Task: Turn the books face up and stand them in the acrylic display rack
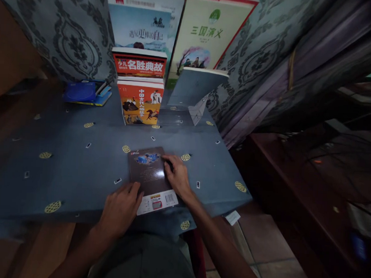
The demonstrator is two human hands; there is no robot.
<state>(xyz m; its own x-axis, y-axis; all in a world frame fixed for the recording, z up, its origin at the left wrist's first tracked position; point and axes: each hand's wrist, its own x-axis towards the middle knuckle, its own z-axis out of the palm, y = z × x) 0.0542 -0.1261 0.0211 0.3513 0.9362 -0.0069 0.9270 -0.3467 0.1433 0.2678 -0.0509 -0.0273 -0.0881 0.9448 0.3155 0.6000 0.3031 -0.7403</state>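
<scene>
A dark brown book (148, 172) lies on the table, its back cover up and a white barcode strip along the near edge. My left hand (121, 206) is at its lower left corner, fingers curled and thumb against the edge. On the other side, my right hand (177, 174) holds the right edge, with fingertips at the upper part of the cover. The undersides of both hands' fingers are partly hidden.
Behind stand an orange book (140, 102), a red-covered book (139, 65), a pale green book (207, 35) and a blue-grey book on a clear stand (197, 113). Blue books (81, 91) lie at the back left. The patterned tablecloth (99, 163) ends near my lap; a dark red cabinet (294, 204) stands right.
</scene>
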